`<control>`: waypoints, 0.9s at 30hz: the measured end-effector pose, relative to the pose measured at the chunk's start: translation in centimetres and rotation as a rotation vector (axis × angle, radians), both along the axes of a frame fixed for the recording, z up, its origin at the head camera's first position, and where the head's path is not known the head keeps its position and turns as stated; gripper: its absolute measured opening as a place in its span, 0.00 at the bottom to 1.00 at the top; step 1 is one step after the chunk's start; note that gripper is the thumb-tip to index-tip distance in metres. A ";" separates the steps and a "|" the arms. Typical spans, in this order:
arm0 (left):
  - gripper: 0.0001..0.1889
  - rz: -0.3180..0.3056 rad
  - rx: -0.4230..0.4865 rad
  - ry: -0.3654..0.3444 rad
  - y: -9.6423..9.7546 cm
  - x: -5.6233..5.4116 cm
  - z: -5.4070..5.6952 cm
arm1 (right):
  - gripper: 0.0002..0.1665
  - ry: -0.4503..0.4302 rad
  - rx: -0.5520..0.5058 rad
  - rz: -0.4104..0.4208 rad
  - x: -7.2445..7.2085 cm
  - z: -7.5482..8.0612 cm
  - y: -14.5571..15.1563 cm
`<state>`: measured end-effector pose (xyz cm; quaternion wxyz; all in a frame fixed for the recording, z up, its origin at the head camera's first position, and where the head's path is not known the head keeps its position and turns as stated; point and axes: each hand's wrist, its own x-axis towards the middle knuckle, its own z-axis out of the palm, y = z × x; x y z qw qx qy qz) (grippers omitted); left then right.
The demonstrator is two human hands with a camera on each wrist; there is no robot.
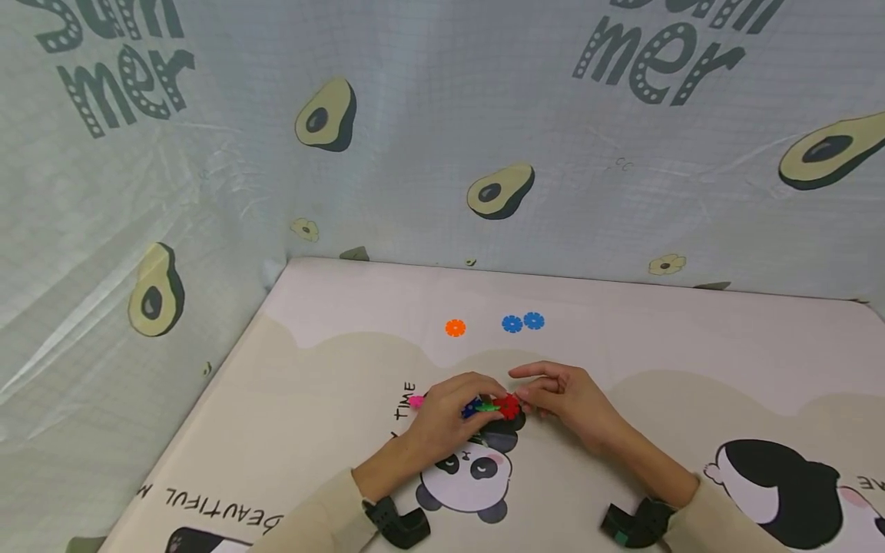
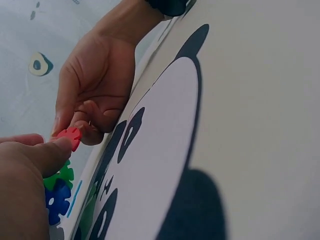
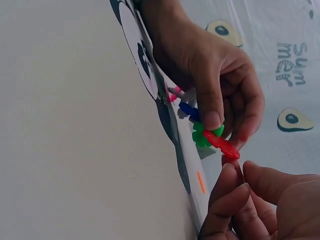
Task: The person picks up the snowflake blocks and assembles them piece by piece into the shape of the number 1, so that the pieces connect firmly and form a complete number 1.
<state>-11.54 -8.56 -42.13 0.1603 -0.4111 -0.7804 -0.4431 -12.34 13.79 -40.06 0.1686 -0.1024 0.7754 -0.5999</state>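
The fingers of the left hand (image 1: 442, 415) pinch a row of notched discs (image 1: 488, 408) just below the centre of the head view. A red disc (image 1: 508, 407) ends the row on the right, followed by a green disc (image 3: 200, 137), a dark blue disc (image 1: 472, 408) and a grey disc (image 3: 188, 97); a pink disc (image 1: 415, 402) shows beyond the hand's left side. The fingertips of the right hand (image 1: 570, 399) meet the red disc's edge; whether they clamp it, I cannot tell. Under both hands, the counter (image 1: 332, 430) bears a panda print (image 1: 466, 480) at lower centre. Above the hands lie an orange disc (image 1: 455, 328) and, to its right, two lighter blue discs (image 1: 512, 324) side by side. An avocado-patterned curtain (image 1: 415, 115) fills the upper frame.
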 end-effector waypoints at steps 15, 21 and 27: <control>0.15 0.015 0.050 -0.058 0.3 -0.2 0.0 | 0.18 0.202 0.085 -0.140 -4.4 -0.2 1.0; 0.15 0.020 0.048 -0.019 0.3 -0.2 0.0 | 0.17 0.317 0.145 -0.160 -6.2 -0.4 0.6; 0.15 0.025 0.050 0.028 0.5 -0.4 -0.1 | 0.17 0.400 0.246 -0.183 -7.4 -1.3 -0.1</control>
